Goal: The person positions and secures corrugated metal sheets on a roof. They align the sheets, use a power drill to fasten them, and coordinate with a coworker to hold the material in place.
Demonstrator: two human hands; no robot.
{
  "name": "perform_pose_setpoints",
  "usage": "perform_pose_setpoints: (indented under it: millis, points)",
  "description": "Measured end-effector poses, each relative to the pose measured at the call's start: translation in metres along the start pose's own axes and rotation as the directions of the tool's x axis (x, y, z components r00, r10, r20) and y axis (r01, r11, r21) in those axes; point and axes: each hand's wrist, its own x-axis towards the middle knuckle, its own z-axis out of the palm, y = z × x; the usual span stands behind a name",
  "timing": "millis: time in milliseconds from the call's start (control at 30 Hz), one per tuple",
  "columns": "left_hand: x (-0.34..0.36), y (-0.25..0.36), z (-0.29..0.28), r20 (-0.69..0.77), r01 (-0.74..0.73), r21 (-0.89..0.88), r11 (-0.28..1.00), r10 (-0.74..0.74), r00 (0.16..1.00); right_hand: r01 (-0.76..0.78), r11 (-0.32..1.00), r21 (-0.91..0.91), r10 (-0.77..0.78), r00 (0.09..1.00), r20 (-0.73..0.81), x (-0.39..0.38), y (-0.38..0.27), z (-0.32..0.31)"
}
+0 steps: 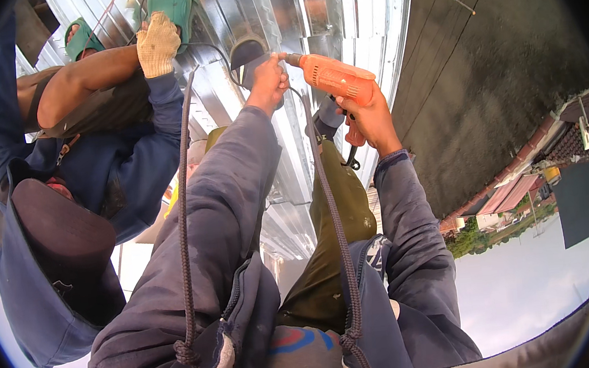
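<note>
An orange power drill (334,77) is in my right hand (371,118), whose fingers wrap its handle. The drill points left, toward my left hand (269,82). My left hand is closed right at the drill's dark chuck (292,59), fingers pressed together; what lies between them is too small to make out. Both hands are above shiny ribbed metal sheets (216,5). Just left of my left hand, a dark rounded patch (248,53) shows on the metal, and a black cable (218,49) curves beside it.
A co-worker in a dark blue hooded jacket (131,156) crouches close on my left, with a white knitted glove (158,45) and green sandals (183,11). A dark grey wall surface (474,77) runs along the right. Hood cords (185,193) hang between my arms.
</note>
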Motion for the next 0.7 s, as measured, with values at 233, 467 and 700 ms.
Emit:
perform_pose_setpoints:
  millis: [233,467,700]
  points:
    - [0.006,-0.001,-0.001,-0.066,-0.045,-0.026,0.999,0.043,0.997,0.061,0.998,0.032,-0.064,0.993,0.097,0.031,0.001,-0.003]
    - [0.047,-0.02,0.01,0.017,-0.086,-0.25,0.964,0.094,0.995,0.076,0.995,0.058,-0.079,0.996,0.044,0.06,0.022,-0.001]
    - [0.056,-0.041,0.007,0.022,-0.111,-0.345,0.932,0.127,0.992,0.028,0.999,-0.042,-0.028,1.0,-0.013,0.061,0.019,0.005]
